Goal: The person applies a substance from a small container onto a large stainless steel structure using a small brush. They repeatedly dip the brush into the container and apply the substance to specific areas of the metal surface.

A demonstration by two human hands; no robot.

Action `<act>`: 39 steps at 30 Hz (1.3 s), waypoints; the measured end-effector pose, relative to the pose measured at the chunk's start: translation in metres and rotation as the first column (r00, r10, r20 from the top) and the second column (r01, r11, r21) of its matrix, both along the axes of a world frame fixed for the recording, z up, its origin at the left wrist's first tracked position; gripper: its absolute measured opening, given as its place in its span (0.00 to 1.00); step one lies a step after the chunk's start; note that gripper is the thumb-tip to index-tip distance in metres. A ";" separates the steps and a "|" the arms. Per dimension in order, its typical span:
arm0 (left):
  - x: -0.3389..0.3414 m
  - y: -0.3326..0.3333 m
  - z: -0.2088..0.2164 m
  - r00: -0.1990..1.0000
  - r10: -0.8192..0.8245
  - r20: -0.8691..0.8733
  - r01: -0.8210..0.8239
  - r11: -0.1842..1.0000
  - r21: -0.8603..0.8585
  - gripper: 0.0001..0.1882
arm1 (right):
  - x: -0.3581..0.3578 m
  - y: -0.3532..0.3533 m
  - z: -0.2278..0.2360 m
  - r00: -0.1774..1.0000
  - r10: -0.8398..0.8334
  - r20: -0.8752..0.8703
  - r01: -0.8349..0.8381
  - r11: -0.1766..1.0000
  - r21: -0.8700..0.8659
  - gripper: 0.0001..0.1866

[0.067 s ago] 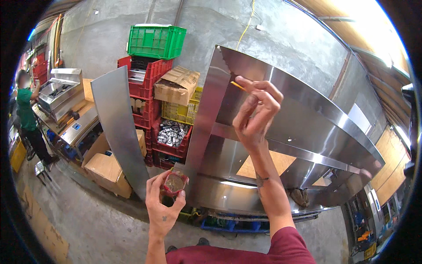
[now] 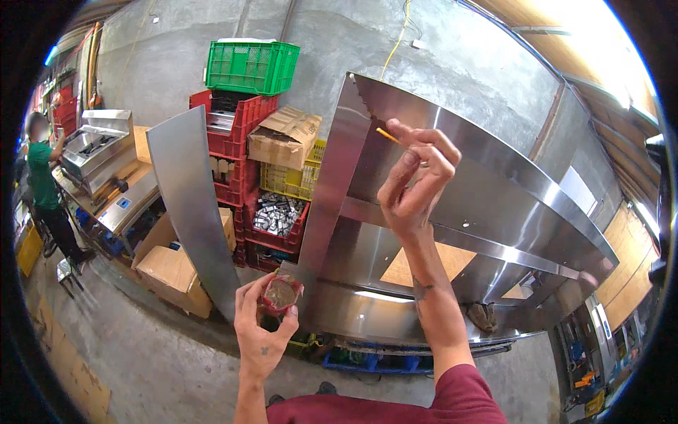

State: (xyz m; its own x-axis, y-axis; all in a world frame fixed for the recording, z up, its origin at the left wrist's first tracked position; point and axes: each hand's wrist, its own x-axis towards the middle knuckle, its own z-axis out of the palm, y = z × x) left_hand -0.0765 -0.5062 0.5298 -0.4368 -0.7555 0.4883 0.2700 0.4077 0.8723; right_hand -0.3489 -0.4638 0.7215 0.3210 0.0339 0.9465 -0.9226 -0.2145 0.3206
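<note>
My left hand (image 2: 260, 336) grips a small round container (image 2: 281, 293) with a red rim, its open top turned toward me and brownish-grey stuff inside. Raised at the upper middle, my right hand (image 2: 418, 185) pinches a thin yellow stick (image 2: 386, 134). The stick points up and left at the inner corner of a large stainless steel sheet-metal body (image 2: 508, 191), where a dark, rough line runs down the seam. Whether its tip touches the seam I cannot tell.
Left of the steel body stand a tall flat metal sheet (image 2: 185, 184), stacked red crates (image 2: 233, 145), a green crate (image 2: 252, 67) and a cardboard box (image 2: 284, 136). A dark cloth or glove (image 2: 482, 317) lies on the lower steel edge. Far left, a person in green (image 2: 41, 173) works at a bench.
My right hand and the yellow stick have shifted slightly right, a little away from the seam. My left hand and the container have stayed put.
</note>
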 end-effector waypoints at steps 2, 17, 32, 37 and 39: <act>-0.002 -0.004 0.000 1.000 -0.012 0.016 0.013 0.999 -0.045 0.32 | 0.005 0.009 0.016 0.974 -0.226 -0.029 0.223 0.971 -0.081 0.13; -0.012 -0.005 0.006 1.000 0.004 -0.008 -0.004 0.999 -0.039 0.33 | -0.020 0.001 0.031 0.943 -0.327 -0.058 0.326 0.945 -0.031 0.13; -0.011 -0.003 0.006 1.000 0.020 -0.004 -0.020 1.000 -0.017 0.32 | -0.021 0.003 0.033 0.904 -0.417 -0.092 0.412 0.909 -0.069 0.12; -0.012 -0.003 0.003 0.998 0.026 0.051 -0.020 0.992 -0.125 0.32 | -0.021 0.005 0.032 0.910 -0.405 -0.089 0.402 0.914 -0.055 0.12; -0.013 0.000 0.003 0.998 0.031 0.046 -0.025 0.992 -0.127 0.32 | -0.023 0.003 0.032 0.916 -0.390 -0.088 0.386 0.921 -0.058 0.12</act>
State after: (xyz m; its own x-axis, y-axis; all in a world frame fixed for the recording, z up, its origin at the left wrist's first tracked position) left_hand -0.0897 -0.5064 0.5330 -0.4414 -0.7011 0.5600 0.2163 0.5226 0.8247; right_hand -0.3723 -0.4607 0.7532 0.4057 -0.0763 0.9108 -0.8951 0.1686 0.4128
